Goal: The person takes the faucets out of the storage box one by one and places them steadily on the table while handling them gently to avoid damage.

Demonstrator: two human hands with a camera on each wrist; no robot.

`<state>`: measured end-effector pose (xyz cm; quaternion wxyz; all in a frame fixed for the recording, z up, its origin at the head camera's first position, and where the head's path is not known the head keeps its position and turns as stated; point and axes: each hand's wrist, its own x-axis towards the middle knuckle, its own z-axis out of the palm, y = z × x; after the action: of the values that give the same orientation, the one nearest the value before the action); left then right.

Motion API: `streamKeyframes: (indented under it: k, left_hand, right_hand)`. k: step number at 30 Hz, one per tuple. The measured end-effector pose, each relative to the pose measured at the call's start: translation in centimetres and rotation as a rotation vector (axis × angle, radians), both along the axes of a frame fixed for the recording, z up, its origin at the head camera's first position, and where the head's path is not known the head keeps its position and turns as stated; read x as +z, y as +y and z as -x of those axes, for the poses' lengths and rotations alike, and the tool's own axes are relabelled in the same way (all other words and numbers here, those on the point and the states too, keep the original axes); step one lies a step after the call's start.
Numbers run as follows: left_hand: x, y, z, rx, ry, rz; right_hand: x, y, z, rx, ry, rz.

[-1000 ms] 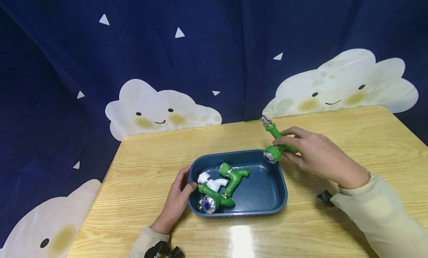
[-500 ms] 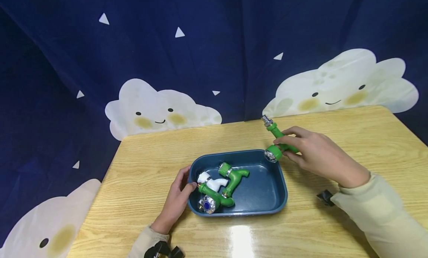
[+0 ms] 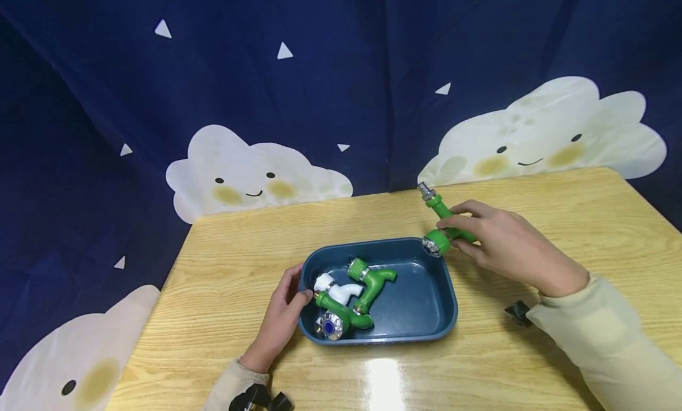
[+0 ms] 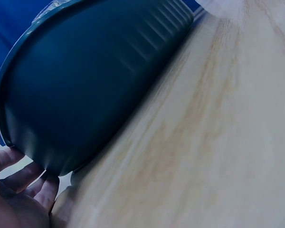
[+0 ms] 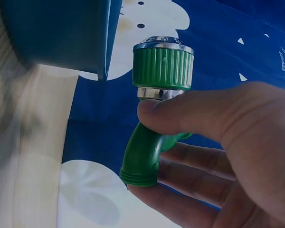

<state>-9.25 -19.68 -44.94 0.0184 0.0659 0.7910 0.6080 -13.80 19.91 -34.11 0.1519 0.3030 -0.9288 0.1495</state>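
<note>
My right hand [image 3: 498, 242] pinches a green plastic tap [image 3: 439, 208] between thumb and fingers, above the far right corner of a dark blue basin [image 3: 421, 340]. The tap's metal threaded end points up and away; in the right wrist view its ribbed green knob [image 5: 162, 67] stands above my thumb. My left hand [image 3: 279, 316] grips the basin's left end, thumb at the rim and fingers against the outer wall. Inside the basin, toward the left, lie a white tap [image 3: 343, 292], a green tap [image 3: 375, 285] and another green tap [image 3: 341, 311] with a blue-centred chrome knob.
The basin stands on a light wooden table [image 3: 240, 263]. Behind the table hangs a dark blue curtain [image 3: 319, 73] printed with white clouds and triangles. Black wrist mounts [image 3: 518, 315] sit at both sleeves.
The right hand and its tap have shifted very slightly, with the knob a little higher and further right. The left hand and the basin stay in place.
</note>
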Motion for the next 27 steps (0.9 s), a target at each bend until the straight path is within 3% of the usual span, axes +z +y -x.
streamKeyframes:
  k: [27]
  left_hand:
    - [0.05, 0.02, 0.01, 0.011, -0.021, 0.01]
  right_hand:
    - [-0.39, 0.25, 0.31, -0.026, -0.043, -0.009]
